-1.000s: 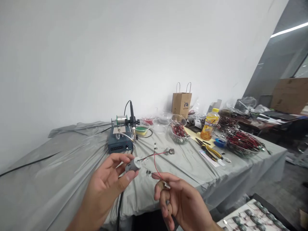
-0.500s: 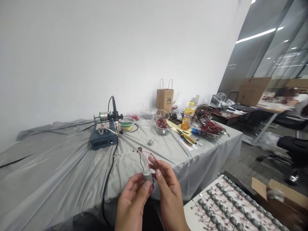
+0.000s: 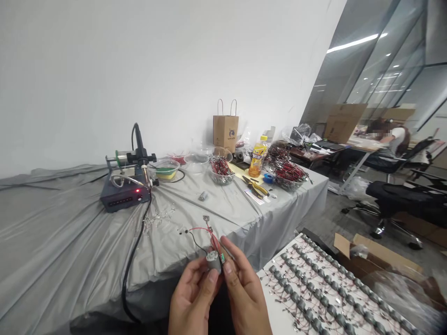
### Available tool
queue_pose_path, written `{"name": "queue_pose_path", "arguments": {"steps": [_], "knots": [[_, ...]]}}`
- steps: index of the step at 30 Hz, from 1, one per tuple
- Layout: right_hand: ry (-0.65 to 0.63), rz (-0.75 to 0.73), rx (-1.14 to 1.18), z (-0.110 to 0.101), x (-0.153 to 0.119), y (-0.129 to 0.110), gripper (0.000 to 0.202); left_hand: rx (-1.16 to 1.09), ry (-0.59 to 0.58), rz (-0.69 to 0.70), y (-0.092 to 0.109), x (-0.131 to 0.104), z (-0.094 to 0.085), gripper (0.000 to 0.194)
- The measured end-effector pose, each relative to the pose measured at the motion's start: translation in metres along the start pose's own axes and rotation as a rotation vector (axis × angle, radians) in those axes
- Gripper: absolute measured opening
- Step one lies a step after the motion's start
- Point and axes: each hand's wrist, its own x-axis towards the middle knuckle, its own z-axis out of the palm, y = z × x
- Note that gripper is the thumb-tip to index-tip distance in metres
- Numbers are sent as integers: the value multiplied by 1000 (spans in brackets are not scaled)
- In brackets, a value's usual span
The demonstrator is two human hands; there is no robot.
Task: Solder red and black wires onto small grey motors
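Holding one small grey motor [image 3: 213, 262] by its sides, the left hand [image 3: 198, 288] has thumb and fingers closed around it, and the wired end stands up out of the grip. The right hand [image 3: 240, 291], closed too, pinches red wires [image 3: 215, 243] and one green piece [image 3: 223, 258] right beside the motor. One black wire [image 3: 198, 244] arcs up from the motor's top to the left. Both hands and the motor are at the near edge of the grey-covered tabletop [image 3: 188, 210].

One loose metal cylinder [image 3: 203, 196] lies on the tabletop beyond the hands. Toward the back left stands one soldering station [image 3: 122, 193] with a red light, bearing one spool [image 3: 123, 158] and one soldering iron [image 3: 141, 151]. Beside it sits one bowl with a green and yellow sponge [image 3: 166, 173]. Along the back are one paper bag [image 3: 225, 131] and one yellow-capped bottle [image 3: 257, 157]. Near the right edge lie one pair of pliers [image 3: 256, 187], one blue roll [image 3: 268, 178] and one heap of red wires in a bowl [image 3: 289, 176]; another bowl of wires [image 3: 221, 171] stands left of the bottle.

Below the right edge, a white board [image 3: 275, 304] carries rows of wired motors [image 3: 317, 294], too many to count.
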Motion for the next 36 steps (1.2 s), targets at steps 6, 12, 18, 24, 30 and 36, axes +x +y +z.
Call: {"name": "queue_pose_path", "arguments": {"steps": [6,12,18,24,30,36], "knots": [[0,-77,-204,-12,0,-15,26,36,-3,-40,1,0,8,53],[88,-195,-361,-27,-5,-19,17,80,-85,-41,-14,2,15,49],[66,-418,-789,-76,-16,-50,25,1,-42,-300,-29,3,32,54],[-526,-989,-1664,-139,-25,-112,29,147,-294,-595,-62,4,48,52],[-601,-867,-1767,-189,-49,-122,24,386,-474,-690,-114,-2,64,51],[158,113,-1068,-319,-122,-94,30,749,-492,-763,-163,4,42,66]]}}
